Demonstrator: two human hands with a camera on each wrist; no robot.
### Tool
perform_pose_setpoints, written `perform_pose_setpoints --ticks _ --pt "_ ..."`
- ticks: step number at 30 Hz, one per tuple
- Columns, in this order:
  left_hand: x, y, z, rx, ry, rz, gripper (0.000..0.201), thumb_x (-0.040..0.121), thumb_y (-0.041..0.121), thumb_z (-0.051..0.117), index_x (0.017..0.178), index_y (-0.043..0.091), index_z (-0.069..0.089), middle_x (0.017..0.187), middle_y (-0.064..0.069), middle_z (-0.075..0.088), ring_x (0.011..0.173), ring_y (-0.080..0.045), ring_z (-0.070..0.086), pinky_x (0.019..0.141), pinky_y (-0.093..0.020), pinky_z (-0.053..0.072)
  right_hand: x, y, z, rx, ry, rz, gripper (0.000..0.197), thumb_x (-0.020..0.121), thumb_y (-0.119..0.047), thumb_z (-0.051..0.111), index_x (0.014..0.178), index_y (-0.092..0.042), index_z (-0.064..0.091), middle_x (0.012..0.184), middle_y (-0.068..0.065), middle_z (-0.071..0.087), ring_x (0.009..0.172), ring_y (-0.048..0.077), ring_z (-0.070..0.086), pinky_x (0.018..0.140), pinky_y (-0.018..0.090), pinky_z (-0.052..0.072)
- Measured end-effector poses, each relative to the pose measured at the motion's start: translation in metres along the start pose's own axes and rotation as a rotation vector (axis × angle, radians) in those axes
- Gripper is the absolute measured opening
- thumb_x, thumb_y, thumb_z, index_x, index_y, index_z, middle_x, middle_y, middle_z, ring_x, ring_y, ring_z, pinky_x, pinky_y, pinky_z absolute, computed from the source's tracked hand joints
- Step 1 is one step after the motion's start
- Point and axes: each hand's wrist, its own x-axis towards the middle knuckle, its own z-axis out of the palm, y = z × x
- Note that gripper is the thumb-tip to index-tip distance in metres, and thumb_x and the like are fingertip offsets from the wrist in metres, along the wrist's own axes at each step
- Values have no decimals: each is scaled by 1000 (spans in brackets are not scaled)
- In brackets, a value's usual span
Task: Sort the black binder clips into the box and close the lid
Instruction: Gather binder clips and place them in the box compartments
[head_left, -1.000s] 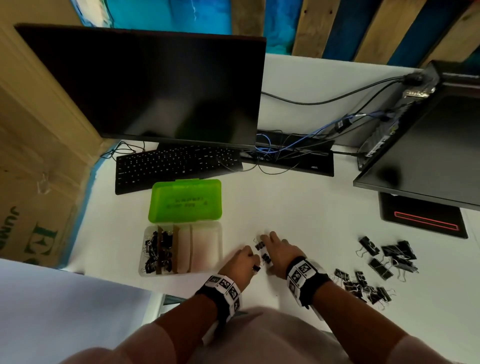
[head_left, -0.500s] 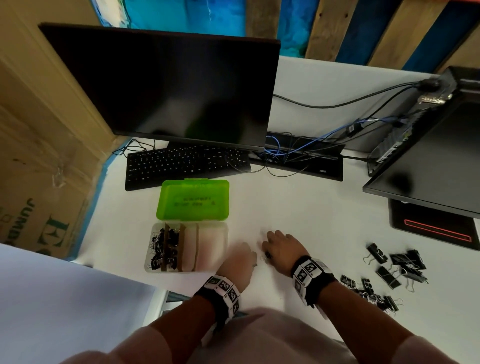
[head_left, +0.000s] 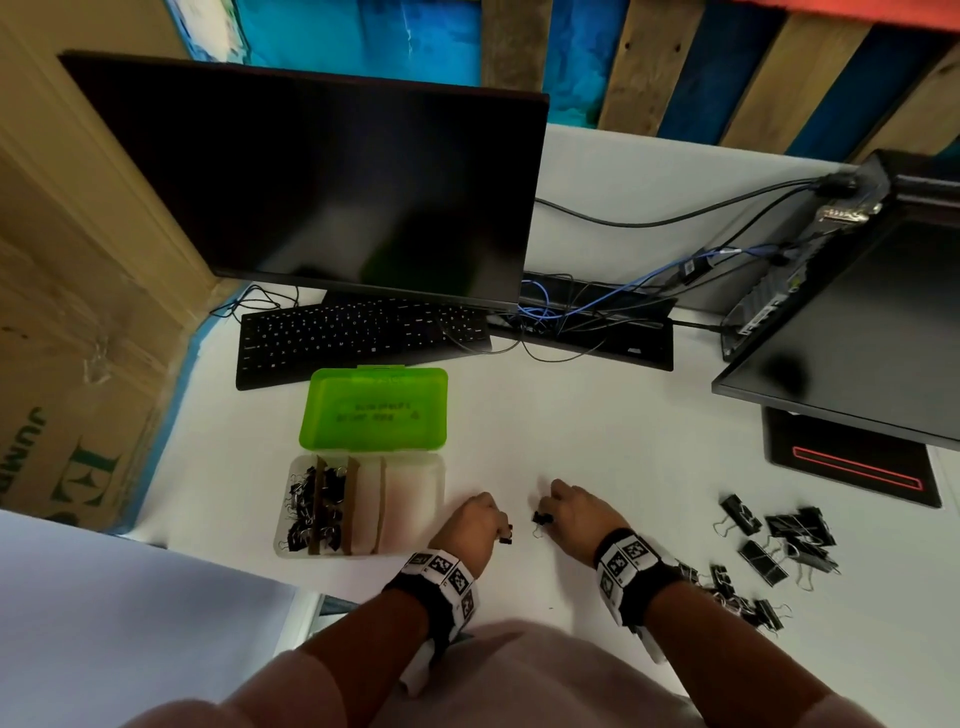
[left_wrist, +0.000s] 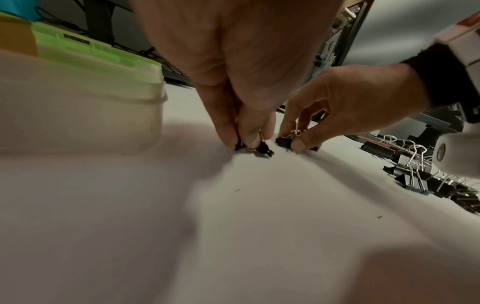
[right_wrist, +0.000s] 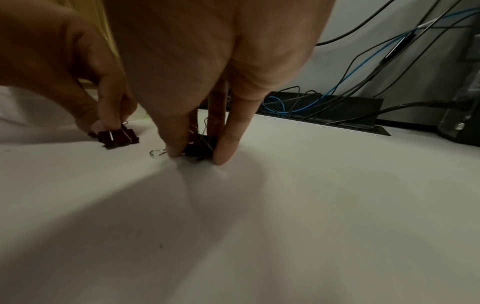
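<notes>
Since a second ago my hands have pulled apart, each with its own clip. My left hand (head_left: 475, 525) pinches a black binder clip (left_wrist: 255, 147) against the white surface (head_left: 597, 426), lower centre of frame. My right hand (head_left: 576, 512) pinches a second clip (right_wrist: 201, 147) just beside it. Box (head_left: 415, 499) sits left of my hands, green lid (head_left: 374, 408) open, clips in its left compartments. Loose pile of clips (head_left: 769, 545) at lower right. Keyboard (head_left: 358, 335) and monitor (head_left: 311, 182) above.
</notes>
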Motion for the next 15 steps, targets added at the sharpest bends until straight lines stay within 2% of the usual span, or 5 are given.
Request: perform_pose_setpoints --ticks 3,6,10,12,15 --pt "-2 -1 -2 3 49 -21 24 84 -2 54 94 11 71 105 -9 57 93 -24 60 80 -17 41 3 -10 -2 -38 -13 -20 31 91 -16 43 122 -12 46 118 13 46 98 36 56 75 44 50" --pt "-2 -2 -1 5 57 -41 23 87 0 53 98 11 71 107 -9 57 95 -24 60 83 -19 42 11 -17 -2 -74 -38 -90 44 93 -13 42 135 -21 33 117 14 46 93 37 58 69 41 45" --pt "-1 -1 -1 -17 47 -54 20 88 4 53 99 7 70 107 -13 57 98 -26 60 86 -23 43 18 -27 -8 -164 -88 -237 29 94 -15 43 120 -16 54 107 16 50 88 36 61 70 41 46" --pt "-2 -1 -3 -25 53 -60 20 88 3 54 98 9 70 106 -12 58 96 -26 60 85 -24 43 19 -26 -9 -109 -60 -219 24 93 -19 47 110 -13 63 104 13 54 87 35 61 72 39 48" --pt "-5 -2 -10 -48 85 -63 20 85 2 54 90 11 71 102 -11 59 93 -26 60 78 -20 39 20 -17 -14 93 -2 -166 21 91 -24 55 103 -18 70 100 7 62 88 30 62 78 34 49"
